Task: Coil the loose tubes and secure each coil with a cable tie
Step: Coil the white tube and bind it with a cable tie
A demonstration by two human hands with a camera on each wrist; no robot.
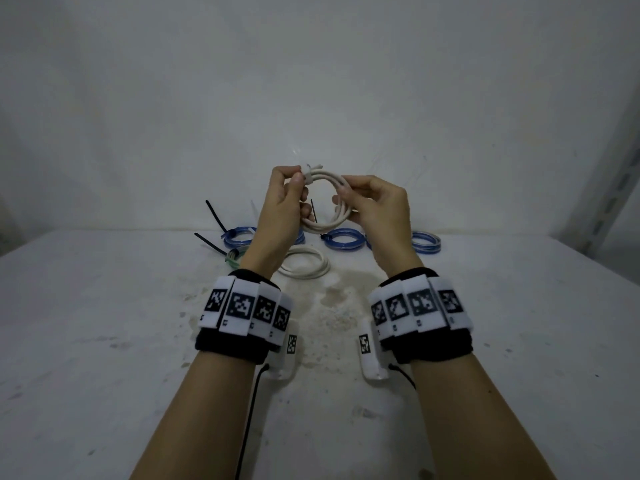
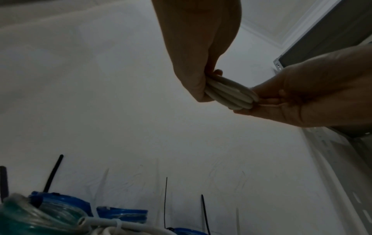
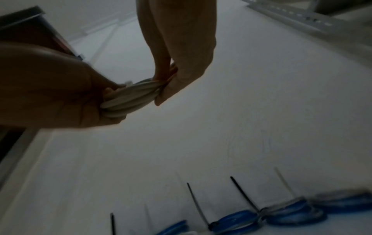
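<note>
I hold a coil of white tube (image 1: 323, 226) upright in the air above the white table (image 1: 485, 323). My left hand (image 1: 300, 179) pinches its upper left, where a white cable tie (image 1: 307, 175) wraps the loops. My right hand (image 1: 343, 195) grips the coil's right side between thumb and fingers. The left wrist view shows the left hand (image 2: 208, 89) clamping the stacked loops of the coil (image 2: 231, 95), with the right hand (image 2: 298, 101) opposite. In the right wrist view the right hand (image 3: 164, 89) pinches the coil (image 3: 130, 97), and the tie's head (image 3: 128, 83) shows beside the left hand (image 3: 60, 95).
Under my hands on the table lies another white coil (image 1: 304, 266). Several tied blue coils (image 1: 343, 239) line the back, some with black tie tails sticking up. A greenish coil (image 1: 235, 256) sits at the left. A metal shelf upright (image 1: 609, 168) stands at the right.
</note>
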